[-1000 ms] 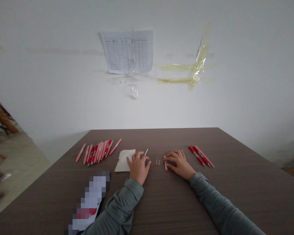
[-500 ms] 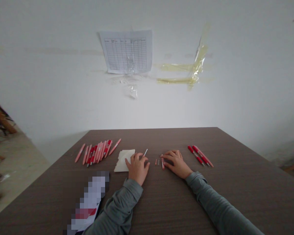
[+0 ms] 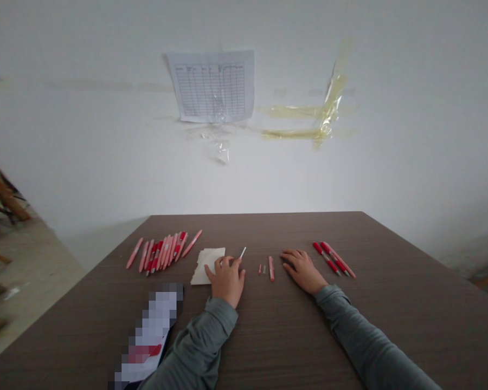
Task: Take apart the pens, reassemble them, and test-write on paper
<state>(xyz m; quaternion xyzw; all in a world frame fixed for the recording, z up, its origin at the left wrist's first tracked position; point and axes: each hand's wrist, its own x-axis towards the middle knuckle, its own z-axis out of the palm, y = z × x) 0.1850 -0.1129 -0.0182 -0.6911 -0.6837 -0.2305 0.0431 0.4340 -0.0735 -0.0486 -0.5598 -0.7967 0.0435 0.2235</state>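
My left hand [image 3: 228,281] rests on the table with its fingers spread, partly over the right edge of a torn cream paper piece [image 3: 203,271]. A thin white stick [image 3: 243,252], which looks like a pen refill, sticks out beyond its fingertips; its lower end is hidden. My right hand [image 3: 303,271] lies open on the tabletop, with nothing visible in it. Just left of it lies a pink pen barrel [image 3: 271,268], apart from the fingers. Between the hands are a tiny pink piece [image 3: 259,268] and a small clear piece [image 3: 264,269].
A row of several pink and red pens [image 3: 165,252] lies at the left on the brown table [image 3: 268,336]. A few more red and pink pens [image 3: 331,257] are at the right. A pixelated item [image 3: 150,330] lies by my left forearm. The wall carries a taped sheet [image 3: 211,84].
My right hand has moved a little to the right, off the pink pen barrel, which now shows whole on the table. The left hand has barely shifted.
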